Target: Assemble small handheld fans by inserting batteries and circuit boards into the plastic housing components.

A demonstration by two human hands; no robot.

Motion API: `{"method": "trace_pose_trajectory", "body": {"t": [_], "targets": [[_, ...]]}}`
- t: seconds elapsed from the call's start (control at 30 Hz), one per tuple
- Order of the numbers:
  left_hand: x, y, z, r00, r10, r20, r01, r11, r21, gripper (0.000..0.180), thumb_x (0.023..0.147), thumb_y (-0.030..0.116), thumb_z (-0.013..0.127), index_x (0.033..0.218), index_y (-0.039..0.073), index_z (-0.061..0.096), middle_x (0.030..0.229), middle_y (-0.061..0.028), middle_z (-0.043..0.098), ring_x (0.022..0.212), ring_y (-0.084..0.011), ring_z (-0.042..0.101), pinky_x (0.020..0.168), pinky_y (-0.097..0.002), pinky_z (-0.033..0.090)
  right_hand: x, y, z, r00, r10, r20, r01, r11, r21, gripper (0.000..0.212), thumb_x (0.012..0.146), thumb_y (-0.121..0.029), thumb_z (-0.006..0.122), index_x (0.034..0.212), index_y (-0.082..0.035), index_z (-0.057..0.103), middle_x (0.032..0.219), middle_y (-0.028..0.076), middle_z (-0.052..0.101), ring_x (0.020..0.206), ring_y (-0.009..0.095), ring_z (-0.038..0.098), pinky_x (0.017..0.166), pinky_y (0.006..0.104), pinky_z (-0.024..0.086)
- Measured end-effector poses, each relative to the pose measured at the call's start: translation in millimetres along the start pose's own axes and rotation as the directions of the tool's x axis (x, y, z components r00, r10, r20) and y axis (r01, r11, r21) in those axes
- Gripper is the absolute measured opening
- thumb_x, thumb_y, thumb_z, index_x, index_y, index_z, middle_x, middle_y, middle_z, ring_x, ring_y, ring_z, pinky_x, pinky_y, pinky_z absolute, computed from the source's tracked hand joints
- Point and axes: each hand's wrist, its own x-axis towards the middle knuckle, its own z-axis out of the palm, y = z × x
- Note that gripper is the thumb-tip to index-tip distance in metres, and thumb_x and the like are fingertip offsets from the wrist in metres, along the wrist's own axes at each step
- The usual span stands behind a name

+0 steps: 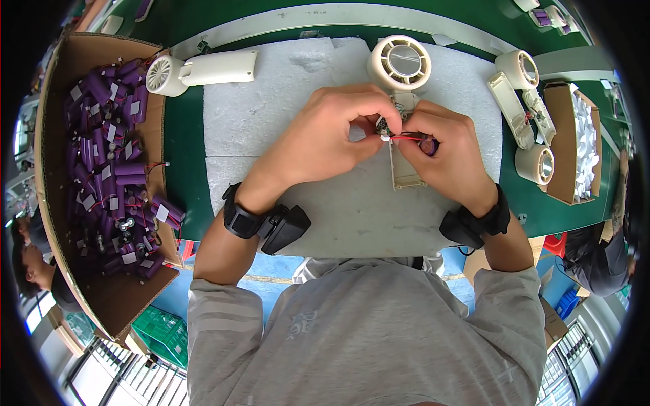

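Over the middle of the foam mat, my left hand [332, 132] is closed in a pinch around a small circuit board [382, 126]. A white wire plug [385, 138] sits at the tip of the left thumb. From the plug, red wires [405, 138] run across to my right hand [452, 145], whose fingers are curled around a purple battery cell [428, 145]. Beneath both hands lies an opened cream handheld fan, with its round head [401, 62] pointing away from me and its handle shell [408, 177] toward me. My fingers partly hide the board and the handle's inside.
A cardboard box [169, 128] of purple battery cells stands at left. One cream fan [203, 70] lies at the mat's [230, 135] far left. Opened fan parts [511, 108] and another fan head [535, 164] lie at right, beside a box [563, 179] of white pieces. Other people sit at both sides.
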Motion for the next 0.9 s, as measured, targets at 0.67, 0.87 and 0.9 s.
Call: {"method": "trace_pose_trajectory", "body": {"t": [0.67, 0.87, 0.9], "targets": [[1, -6, 0, 0.988, -0.107, -0.109, 0.081, 0.972, -0.223, 0.012, 0.081, 0.007, 0.076, 0.089, 0.001, 0.069, 0.085, -0.0040, 0.066, 0.075, -0.0090, 0.062, 0.064, -0.0233, 0.051, -1, 3, -7, 0.997, -0.079, -0.016, 0.080, 0.989, 0.125, 0.008, 0.079, 0.000, 0.070, 0.087, 0.000, 0.068, 0.074, 0.006, 0.058, 0.056, 0.013, 0.049, 0.050, 0.0259, 0.036], [2, -5, -4, 0.984, -0.168, -0.054, 0.142, 0.936, -0.322, 0.012, 0.081, 0.003, 0.074, 0.092, -0.001, 0.068, 0.085, -0.0031, 0.066, 0.075, -0.0066, 0.061, 0.064, -0.0220, 0.050, 1, 6, -1, 0.994, -0.067, -0.085, 0.081, 0.983, 0.164, 0.008, 0.079, 0.001, 0.071, 0.086, 0.000, 0.068, 0.075, 0.006, 0.058, 0.057, 0.012, 0.049, 0.050, 0.0255, 0.036], [2, -5, -7, 0.983, -0.178, -0.038, 0.157, 0.933, -0.324, 0.014, 0.081, 0.001, 0.073, 0.094, 0.000, 0.068, 0.086, -0.0028, 0.066, 0.075, -0.0067, 0.061, 0.065, -0.0220, 0.050, 1, 6, -1, 0.993, -0.082, -0.084, 0.095, 0.981, 0.170, 0.008, 0.079, 0.001, 0.071, 0.086, 0.000, 0.068, 0.075, 0.006, 0.058, 0.057, 0.012, 0.049, 0.050, 0.0253, 0.036]]}}
